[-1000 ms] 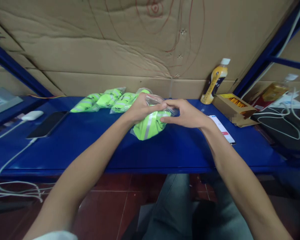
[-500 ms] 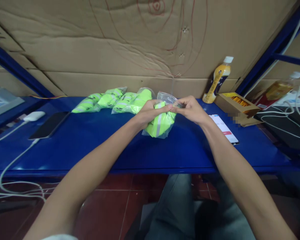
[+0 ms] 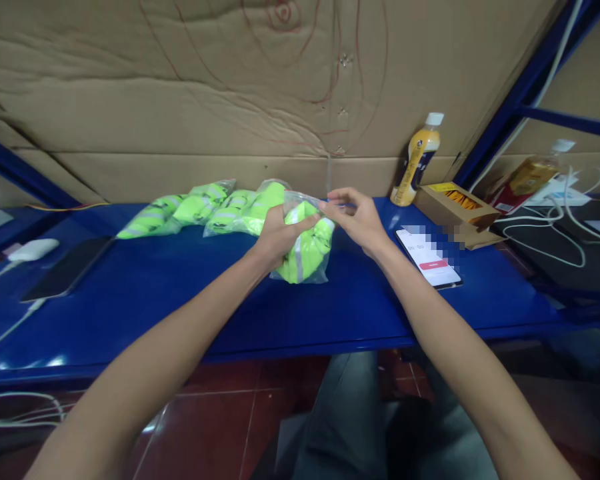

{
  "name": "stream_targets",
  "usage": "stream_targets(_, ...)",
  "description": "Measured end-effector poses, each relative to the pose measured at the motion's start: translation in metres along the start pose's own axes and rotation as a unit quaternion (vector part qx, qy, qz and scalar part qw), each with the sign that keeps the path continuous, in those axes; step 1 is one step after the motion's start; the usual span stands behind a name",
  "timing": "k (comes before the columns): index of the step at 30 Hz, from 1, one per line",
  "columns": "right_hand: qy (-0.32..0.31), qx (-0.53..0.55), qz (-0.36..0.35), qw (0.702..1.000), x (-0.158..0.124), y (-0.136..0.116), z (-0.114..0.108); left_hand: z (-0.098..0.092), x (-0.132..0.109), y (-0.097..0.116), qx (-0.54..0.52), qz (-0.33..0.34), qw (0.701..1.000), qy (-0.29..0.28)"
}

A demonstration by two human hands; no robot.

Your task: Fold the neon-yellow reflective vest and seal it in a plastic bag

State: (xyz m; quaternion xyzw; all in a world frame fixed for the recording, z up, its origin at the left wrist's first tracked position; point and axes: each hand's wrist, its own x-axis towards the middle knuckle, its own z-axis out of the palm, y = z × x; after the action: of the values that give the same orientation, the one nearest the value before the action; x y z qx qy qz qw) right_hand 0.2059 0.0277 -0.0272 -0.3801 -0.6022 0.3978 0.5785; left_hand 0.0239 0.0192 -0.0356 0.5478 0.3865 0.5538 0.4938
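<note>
A clear plastic bag with folded neon-yellow fabric and grey stripes hangs over the front part of the blue surface. My left hand is closed around the bag's left side, thumb across its front. At the bag's upper right edge is my right hand, its thumb and fingers closed at the plastic rim. Behind and to the left, similar bagged neon bundles lie in a row against the cardboard.
A yellow bottle stands by an open cardboard box at the right. In front lies a lit phone. A dark phone and a white case with cables are at the left. Cardboard rises behind.
The view has turned slightly right. My right hand has shifted from the middle of the bag's opening to its right edge, apart from my left thumb.
</note>
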Motion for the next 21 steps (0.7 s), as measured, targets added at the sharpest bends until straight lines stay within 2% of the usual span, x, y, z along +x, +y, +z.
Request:
stream_targets(2,-0.015,0.016,0.063,0.998,-0.004,0.004,0.005,0.001,0.0,-0.004,0.053,0.043,0.997,0.023)
stream_targets(3,-0.023,0.02,0.072,0.997,-0.006,0.005,0.006,0.002,0.0,-0.005,0.081,0.068,0.994,0.03)
stream_targets(5,-0.017,0.015,0.045,0.999,-0.008,0.005,0.005,0.005,-0.001,-0.007,0.102,0.102,0.989,0.029)
stream_targets(8,0.015,-0.017,-0.007,1.0,-0.008,0.004,-0.001,0.009,-0.002,-0.006,0.017,0.065,0.998,-0.007)
stream_targets(11,0.034,0.009,-0.005,0.999,-0.008,0.005,0.0,0.01,-0.001,-0.007,-0.048,0.025,0.998,-0.009)
stream_targets(15,0.092,0.114,0.017,0.989,-0.01,0.005,0.011,0.005,0.002,-0.009,-0.014,0.109,0.993,0.04)
stream_targets(18,0.13,0.141,0.017,0.981,-0.012,0.005,0.016,0.003,0.005,-0.008,0.025,0.159,0.986,0.043)
stream_targets(21,0.126,0.164,0.055,0.977,-0.014,0.005,0.014,0.002,0.008,-0.006,0.024,0.189,0.98,0.063)
